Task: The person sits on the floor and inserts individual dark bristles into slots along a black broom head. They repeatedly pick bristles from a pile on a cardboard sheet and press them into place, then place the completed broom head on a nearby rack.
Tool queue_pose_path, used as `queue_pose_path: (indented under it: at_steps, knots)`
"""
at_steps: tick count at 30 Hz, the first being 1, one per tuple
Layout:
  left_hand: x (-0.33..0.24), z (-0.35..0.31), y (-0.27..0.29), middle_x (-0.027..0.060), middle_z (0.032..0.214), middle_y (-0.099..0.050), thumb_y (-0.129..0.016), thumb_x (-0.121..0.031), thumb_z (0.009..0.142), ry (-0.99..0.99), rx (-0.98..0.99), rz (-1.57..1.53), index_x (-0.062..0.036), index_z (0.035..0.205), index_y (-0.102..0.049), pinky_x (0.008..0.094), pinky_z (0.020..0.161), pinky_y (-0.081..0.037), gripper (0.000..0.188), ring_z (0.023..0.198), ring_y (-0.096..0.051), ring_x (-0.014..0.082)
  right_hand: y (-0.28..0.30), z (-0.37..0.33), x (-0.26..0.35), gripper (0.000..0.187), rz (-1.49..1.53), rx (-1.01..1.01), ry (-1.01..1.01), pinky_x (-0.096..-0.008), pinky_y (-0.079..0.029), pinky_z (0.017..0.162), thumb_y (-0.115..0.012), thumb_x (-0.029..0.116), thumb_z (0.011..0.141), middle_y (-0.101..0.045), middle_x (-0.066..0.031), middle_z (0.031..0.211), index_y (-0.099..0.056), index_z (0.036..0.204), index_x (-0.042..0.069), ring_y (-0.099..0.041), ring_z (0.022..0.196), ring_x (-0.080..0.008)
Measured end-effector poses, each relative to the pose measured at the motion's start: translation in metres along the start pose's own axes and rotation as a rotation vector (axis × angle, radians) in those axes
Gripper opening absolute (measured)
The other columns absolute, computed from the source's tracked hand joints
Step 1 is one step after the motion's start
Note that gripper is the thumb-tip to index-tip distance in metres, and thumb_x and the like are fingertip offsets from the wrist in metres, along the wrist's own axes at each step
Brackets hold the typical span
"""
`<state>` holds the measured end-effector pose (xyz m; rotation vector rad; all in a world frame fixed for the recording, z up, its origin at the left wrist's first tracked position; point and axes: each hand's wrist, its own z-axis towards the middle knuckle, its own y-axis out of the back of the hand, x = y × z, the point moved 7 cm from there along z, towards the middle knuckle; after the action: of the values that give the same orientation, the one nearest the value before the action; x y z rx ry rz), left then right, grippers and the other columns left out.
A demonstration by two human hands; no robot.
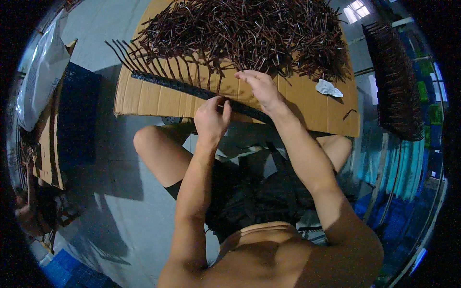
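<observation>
A long black bar [168, 83] lies slantwise along the near edge of the cardboard, with several thin, curved brown rods [181, 68] standing in a row along its left part. My left hand [210, 120] is closed at the middle of the bar, thumb and fingertips at the last rod of the row. Beyond the bar, to the right, my right hand [260, 89] hovers with fingers stretched toward the left; nothing shows in it. A large heap of loose brown rods [249, 33] covers the far part of the cardboard.
The cardboard sheet [331, 115] carries a crumpled white paper [329, 89] and one stray dark rod [349, 114]. At right stands a rack of dark bristling rods [396, 81] near turquoise slats [396, 165]. Another person's arm [30, 192] and a white plastic sack [43, 72] are at left.
</observation>
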<state>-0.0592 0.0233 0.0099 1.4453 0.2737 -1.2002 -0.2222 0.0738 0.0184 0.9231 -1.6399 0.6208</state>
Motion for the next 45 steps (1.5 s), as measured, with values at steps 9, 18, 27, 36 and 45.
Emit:
queue_pose_path:
  at_steps: [9, 18, 27, 36, 45]
  knots:
    - [-0.013, 0.000, -0.002, 0.0112, 0.077, -0.063, -0.065, -0.018, 0.082, -0.195, -0.110, 0.040, -0.0057, 0.081, -0.064, 0.0406, 0.063, -0.047, 0.012, 0.071, -0.060, 0.0312, -0.009, -0.013, 0.002, 0.019, -0.241, -0.086, 0.415, -0.0267, -0.047, 0.079, -0.064, 0.015, 0.086, -0.067, -0.0071, 0.092, -0.068, 0.096, -0.002, -0.060, 0.086, -0.0140]
    - [-0.015, 0.002, -0.004, 0.0120, 0.073, -0.060, -0.063, -0.014, 0.081, -0.184, -0.066, 0.085, -0.0048, 0.077, -0.059, 0.0420, 0.062, -0.045, 0.011, 0.070, -0.057, 0.0329, -0.015, -0.014, -0.006, 0.013, 0.170, -0.056, 0.191, -0.0246, -0.052, 0.067, -0.066, 0.012, 0.086, -0.067, -0.0052, 0.083, -0.066, 0.088, -0.001, -0.064, 0.075, -0.0131]
    - [-0.014, 0.002, -0.005, 0.0118, 0.073, -0.059, -0.062, -0.015, 0.082, -0.171, -0.062, 0.063, -0.0051, 0.077, -0.058, 0.0420, 0.062, -0.044, 0.012, 0.069, -0.057, 0.0327, -0.019, -0.018, -0.004, 0.009, 0.196, -0.028, 0.195, -0.0251, -0.056, 0.070, -0.061, 0.006, 0.089, -0.063, -0.0032, 0.084, -0.061, 0.095, -0.001, -0.063, 0.075, -0.0102]
    - [-0.008, -0.001, -0.009, 0.0135, 0.079, -0.060, -0.063, -0.006, 0.075, -0.201, -0.078, 0.004, -0.0041, 0.086, -0.059, 0.0379, 0.063, -0.047, 0.012, 0.072, -0.058, 0.0342, -0.019, -0.018, -0.006, 0.010, -0.028, -0.084, 0.258, -0.0235, -0.053, 0.067, -0.062, 0.008, 0.088, -0.063, -0.0031, 0.084, -0.063, 0.091, -0.001, -0.062, 0.077, -0.0098]
    - [-0.009, 0.000, -0.010, 0.0123, 0.078, -0.060, -0.062, -0.015, 0.082, -0.159, -0.051, 0.037, -0.0053, 0.087, -0.061, 0.0419, 0.065, -0.045, 0.011, 0.072, -0.057, 0.0341, -0.030, -0.034, 0.034, 0.013, -0.442, -0.035, 0.578, -0.0323, -0.050, 0.064, -0.066, 0.012, 0.081, -0.065, -0.0132, 0.078, -0.066, 0.085, 0.000, -0.064, 0.071, -0.0273]
